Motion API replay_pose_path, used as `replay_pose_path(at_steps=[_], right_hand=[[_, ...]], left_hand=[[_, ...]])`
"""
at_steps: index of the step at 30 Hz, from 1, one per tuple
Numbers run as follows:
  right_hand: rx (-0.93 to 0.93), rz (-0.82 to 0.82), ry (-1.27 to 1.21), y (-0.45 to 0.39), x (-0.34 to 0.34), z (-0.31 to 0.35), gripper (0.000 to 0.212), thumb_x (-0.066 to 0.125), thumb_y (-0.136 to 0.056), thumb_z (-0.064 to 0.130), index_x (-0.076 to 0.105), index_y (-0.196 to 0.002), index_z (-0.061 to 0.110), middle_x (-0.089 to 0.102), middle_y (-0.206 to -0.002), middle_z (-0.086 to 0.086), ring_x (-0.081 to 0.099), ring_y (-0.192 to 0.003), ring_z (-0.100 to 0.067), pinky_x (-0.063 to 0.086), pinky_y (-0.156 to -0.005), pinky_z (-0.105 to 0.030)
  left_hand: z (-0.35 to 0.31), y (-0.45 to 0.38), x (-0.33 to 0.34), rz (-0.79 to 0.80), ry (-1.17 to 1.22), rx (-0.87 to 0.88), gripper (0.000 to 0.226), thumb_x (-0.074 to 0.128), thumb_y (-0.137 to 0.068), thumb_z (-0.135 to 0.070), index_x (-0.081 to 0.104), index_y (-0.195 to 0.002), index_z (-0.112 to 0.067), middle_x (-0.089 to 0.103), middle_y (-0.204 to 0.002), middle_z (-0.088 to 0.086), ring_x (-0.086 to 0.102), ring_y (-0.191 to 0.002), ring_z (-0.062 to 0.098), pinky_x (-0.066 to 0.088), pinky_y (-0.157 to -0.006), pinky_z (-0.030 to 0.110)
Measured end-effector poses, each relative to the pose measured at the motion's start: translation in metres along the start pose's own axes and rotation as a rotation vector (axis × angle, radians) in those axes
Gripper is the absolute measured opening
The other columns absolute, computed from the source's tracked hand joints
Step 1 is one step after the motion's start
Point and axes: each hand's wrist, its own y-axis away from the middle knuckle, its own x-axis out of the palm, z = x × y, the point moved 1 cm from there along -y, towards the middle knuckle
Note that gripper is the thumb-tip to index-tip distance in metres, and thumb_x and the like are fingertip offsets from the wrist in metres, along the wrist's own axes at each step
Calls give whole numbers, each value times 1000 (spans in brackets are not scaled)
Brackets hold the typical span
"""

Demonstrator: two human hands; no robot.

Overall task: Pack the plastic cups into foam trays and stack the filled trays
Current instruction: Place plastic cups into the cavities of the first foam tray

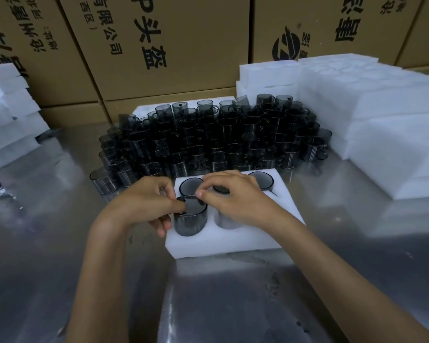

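Cup in hand: a smoky plastic cup (190, 215) stands upright in the near-left pocket of the foam tray (223, 246), most of its wall above the foam, apparently not fully seated.
Left grip: the left hand (144, 206) pinches the cup's near-left rim, fingertip over the lip, other fingers curled beside the wall.
Right grip: the right hand (233, 196) lies over the tray's middle, thumb touching the same cup's far-right rim; its fingers curl over the neighbouring pocket, and whether they hold anything there cannot be told.
Tray contents: two further cups sit deeper in the far pockets, the left one (191, 186) and the right one (262, 180).
Tray position: flat on the steel table (60, 243), just in front of the loose cup supply (208, 137).
Handling judgement: the cup looks light, rigid, thin-walled and smooth, likely slippery; best taken at opposite rim points or round the wall, pressed straight down.
Foam judgement: soft, light, easily dented; lift filled trays from underneath at both ends.
Spare trays: white stacks (382, 115) at far right.
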Motion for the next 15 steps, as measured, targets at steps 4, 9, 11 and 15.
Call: replay_pose_path(at_steps=[4,9,11,15], right_hand=[[-13,-36,-24,2,0,-2,21,63,-91,50,75,-96,33,66,-104,27,48,-118,1,28,-112,-39],[-22,-27,61,3,1,0,25,63,-90,55,72,-101,35,63,-120,23,41,-124,-1,20,-107,-30],[-50,6,162,5,3,1,30,62,-90,54,67,-113,35,55,-133,23,36,-130,-2,14,-102,-25],[-38,33,191,4,4,4,33,61,-92,50,64,-120,34,52,-139,20,34,-134,-6,13,-103,-26]], left_hand=[[7,-1,0,2,53,-2,36,75,-83,-12,42,-97,-16,64,-54,16,51,-34,23,43,-36,26],[23,-2,10,-41,59,7,35,72,-83,-9,40,-93,-15,59,-50,11,43,-34,23,36,-36,26],[28,-3,19,-94,-31,11,32,73,-82,-11,43,-91,-17,61,-55,8,46,-38,23,37,-40,26],[28,-4,32,-224,-134,49,32,76,-80,-18,44,-84,-20,53,-69,1,45,-55,15,37,-53,29]])
